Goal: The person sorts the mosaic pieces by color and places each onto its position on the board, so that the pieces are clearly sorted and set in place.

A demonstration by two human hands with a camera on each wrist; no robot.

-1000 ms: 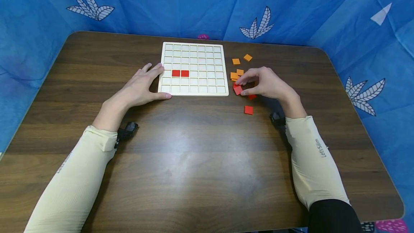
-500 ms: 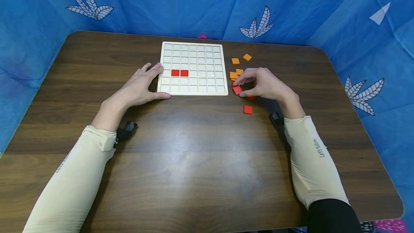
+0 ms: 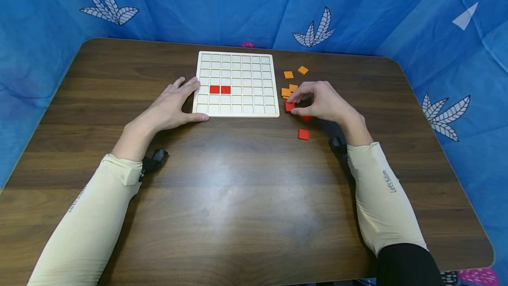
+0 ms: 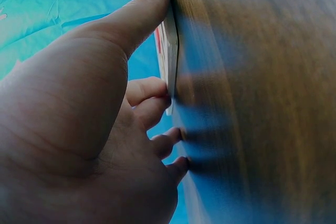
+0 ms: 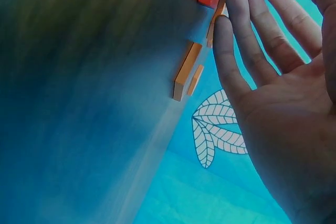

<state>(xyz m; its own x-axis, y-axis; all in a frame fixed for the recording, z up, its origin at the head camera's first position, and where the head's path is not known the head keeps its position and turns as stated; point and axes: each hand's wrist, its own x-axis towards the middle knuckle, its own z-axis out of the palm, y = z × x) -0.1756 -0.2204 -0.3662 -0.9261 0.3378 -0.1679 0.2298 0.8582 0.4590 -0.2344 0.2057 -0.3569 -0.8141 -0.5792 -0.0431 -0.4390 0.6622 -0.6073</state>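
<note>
We spread our left hand (image 3: 162, 103) against the board (image 3: 246, 74) at its near left corner; two red tiles (image 3: 214, 89) sat in its cells, an early stage, we judged. To the right, orange tiles (image 3: 288, 74) and loose reds (image 3: 303, 134) lay unplaced on the table (image 3: 254, 215) while our right hand (image 3: 326, 102) pinched a third red tile (image 3: 289, 107).

Draped booth: blue cloth (image 3: 246, 5), brown table (image 3: 246, 233)

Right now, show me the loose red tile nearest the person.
That's the lone red tile, lying apart; the other loose red tiles are farther away, right at the right hand.
</note>
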